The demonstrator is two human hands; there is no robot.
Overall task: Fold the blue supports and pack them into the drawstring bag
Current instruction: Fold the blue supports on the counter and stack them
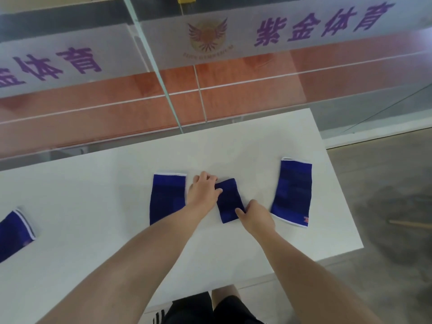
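Item 1, far left edge of the frame: blue support, left-edge piece (14,232), lying flat on the white bench (93,195), partly cut off by the frame; white-striped cuff toward the upper right. Untouched, well apart from both hands.

Item 2, left of centre: unfolded support (167,197), flat at full length, white-trimmed edge at the top. The left forearm crosses just beside its lower right corner.

Item 3, centre: left hand (202,191), palm down, fingers curled loosely together, thumb lying on the upper left edge of the folded support (228,201). Whether the fingers pinch cloth or only press it cannot be told.

Item 4, centre: folded support, shorter than its neighbours with no white trim showing, so judged already doubled over. It rests on the bench between the two hands.

Item 5, right of centre: right hand (256,215), thumb on top of the lower right corner of the folded support, remaining fingers tucked at its edge; a light pinch on that corner, as far as can be seen.

Item 6, right: second unfolded support (293,192), flat, tilted slightly, small red mark near its lower right corner. Just beside the right hand, not touching.

Drawstring bag: not in view.

Step in hand, judged: folding, with one piece being flattened or tidied. Three pieces remain at full length. Next move calls for setting the folded piece aside and drawing a flat neighbour in; packing waits on locating the bag.
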